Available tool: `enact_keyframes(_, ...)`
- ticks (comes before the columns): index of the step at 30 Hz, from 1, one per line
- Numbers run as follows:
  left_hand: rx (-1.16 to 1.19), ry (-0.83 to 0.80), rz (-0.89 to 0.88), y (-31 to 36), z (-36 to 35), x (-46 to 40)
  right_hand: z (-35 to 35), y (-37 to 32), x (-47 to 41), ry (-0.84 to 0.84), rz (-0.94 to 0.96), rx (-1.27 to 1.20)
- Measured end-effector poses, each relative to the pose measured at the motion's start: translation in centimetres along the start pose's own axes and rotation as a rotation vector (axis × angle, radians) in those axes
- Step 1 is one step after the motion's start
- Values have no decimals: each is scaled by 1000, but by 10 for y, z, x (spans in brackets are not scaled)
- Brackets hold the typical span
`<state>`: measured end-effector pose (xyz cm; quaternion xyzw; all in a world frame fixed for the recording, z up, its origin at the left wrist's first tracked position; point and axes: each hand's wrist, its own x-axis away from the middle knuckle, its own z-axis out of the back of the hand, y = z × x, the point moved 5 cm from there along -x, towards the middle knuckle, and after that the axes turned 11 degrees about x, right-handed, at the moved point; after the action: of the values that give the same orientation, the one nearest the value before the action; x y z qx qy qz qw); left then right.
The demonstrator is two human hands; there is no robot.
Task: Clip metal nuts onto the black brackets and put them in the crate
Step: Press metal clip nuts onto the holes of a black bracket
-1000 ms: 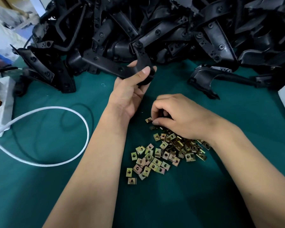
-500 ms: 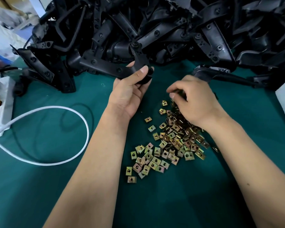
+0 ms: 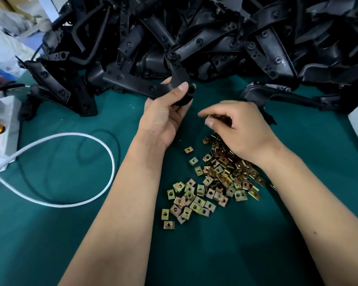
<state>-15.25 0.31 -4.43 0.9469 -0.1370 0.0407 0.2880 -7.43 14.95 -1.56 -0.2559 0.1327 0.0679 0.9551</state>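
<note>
risk: small brass-coloured metal clip nut [image 3: 212, 117] pinched in right hand [image 3: 242, 129] may slip or seat crooked if pushed askew | state: left hand [image 3: 163, 116] grips black plastic angled bracket [image 3: 141, 84] above green mat [image 3: 70, 234]; crate unseen | count: two hands; one held bracket; loose nuts [image 3: 215, 182] many dozen; bracket heap [image 3: 194, 34] uncountable

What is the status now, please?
Left hand grips bracket. Right hand pinches nut, near bracket. Nothing in the way.
</note>
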Motion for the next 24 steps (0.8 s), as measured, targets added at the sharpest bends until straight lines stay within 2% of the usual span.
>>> enact_keyframes(4, -25, -18, -10, 1, 1, 0, -7, -11, 4, -52, 101, 143)
enact_keyframes(9, -35, 5, -13, 0, 3, 0, -21, -29, 7, -247, 262, 127)
enact_keyframes(13, -47, -16, -7, 1, 2, 0, -22, -31, 7, -216, 273, 137)
enact_keyframes(19, -154, -74, 45, -2, 0, 1, 7, -5, 1, 225, 15, -313)
enact_keyframes(21, -180, -98, 75, -2, -1, 3, 10, 7, -1, 278, -92, -508)
enact_keyframes(24, -221, -157, 119, -5, -3, 6, 7, 16, -2, 225, -170, -737)
